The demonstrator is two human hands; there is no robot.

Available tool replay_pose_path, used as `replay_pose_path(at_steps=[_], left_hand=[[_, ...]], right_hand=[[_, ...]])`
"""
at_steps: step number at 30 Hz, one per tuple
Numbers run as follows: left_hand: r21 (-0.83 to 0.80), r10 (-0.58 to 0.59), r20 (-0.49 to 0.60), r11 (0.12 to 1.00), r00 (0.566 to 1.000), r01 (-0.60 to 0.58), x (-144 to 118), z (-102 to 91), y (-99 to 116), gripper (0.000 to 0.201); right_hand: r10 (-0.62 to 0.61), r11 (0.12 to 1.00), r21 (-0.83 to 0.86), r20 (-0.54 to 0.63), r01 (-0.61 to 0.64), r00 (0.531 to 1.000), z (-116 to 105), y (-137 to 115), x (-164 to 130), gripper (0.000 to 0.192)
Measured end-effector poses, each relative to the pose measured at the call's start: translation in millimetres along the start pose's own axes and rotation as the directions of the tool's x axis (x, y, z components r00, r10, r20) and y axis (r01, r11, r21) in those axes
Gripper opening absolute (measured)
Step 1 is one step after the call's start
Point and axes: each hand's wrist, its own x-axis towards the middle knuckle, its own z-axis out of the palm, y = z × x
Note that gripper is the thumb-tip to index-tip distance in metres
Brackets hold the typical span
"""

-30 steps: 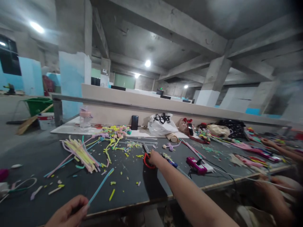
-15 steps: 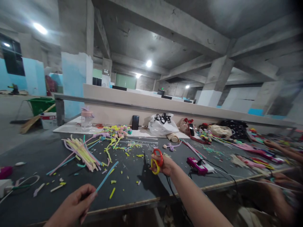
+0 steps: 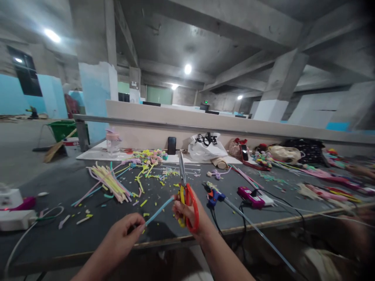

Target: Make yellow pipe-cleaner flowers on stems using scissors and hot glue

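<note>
Two hands met above the table (image 3: 88, 249) edge: left hand (image 3: 124, 234) pinched a blue pipe cleaner (image 3: 159, 210), right hand (image 3: 190, 216) gripped red-and-yellow scissors (image 3: 187, 203), blades up; trimming step, needing blades aligned across the stem.

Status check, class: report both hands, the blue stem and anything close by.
Left hand pinches thin blue fuzzy craft stem. Right hand grips red-and-yellow-handled scissors, blades up. Blue glue gun lies just right.
</note>
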Motion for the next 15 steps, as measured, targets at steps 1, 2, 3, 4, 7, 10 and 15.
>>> replay_pose_path(at_steps=[1, 2, 3, 4, 7, 10, 15], left_hand=[[0.010, -0.004, 0.022, 1.000, 1.000, 0.004, -1.0, 0.8, -0.6, 0.021], [0.021, -0.012, 0.045, 1.000, 0.999, 0.011, -2.0, 1.1, -1.4, 0.021], [0.030, -0.021, 0.066, 0.999, 0.998, 0.019, -3.2, 0.9, -2.1, 0.021], [0.038, -0.029, 0.085, 0.999, 0.996, 0.026, -4.3, 0.3, -2.4, 0.021], [-0.002, -0.041, 0.138, 0.999, 0.990, 0.041, -6.7, -2.7, 0.6, 0.019], [-0.160, -0.053, 0.187, 0.984, 0.981, 0.083, -4.9, -3.2, 9.0, 0.017], [-0.320, -0.047, 0.151, 0.943, 0.987, 0.094, 3.5, 4.1, 15.2, 0.018]], right_hand=[[0.000, 1.000, -0.029, -0.003, -0.001, 1.000, 3.0, -1.0, 0.8, 0.064], [0.008, 0.998, -0.058, -0.009, -0.009, 1.000, 5.1, -2.0, 1.5, 0.065], [0.019, 0.996, -0.086, -0.019, -0.021, 1.000, 6.5, -2.7, 2.1, 0.064], [0.029, 0.993, -0.111, -0.034, -0.033, 0.999, 7.4, -2.7, 2.4, 0.063], [0.030, 0.984, -0.173, -0.069, -0.042, 0.997, 9.8, 1.2, 1.6, 0.059], [-0.005, 0.974, -0.225, -0.078, -0.013, 0.997, 15.2, 7.4, -1.4, 0.056], [0.052, 0.983, -0.171, -0.073, -0.064, 0.996, 23.4, 9.4, -7.7, 0.058]])
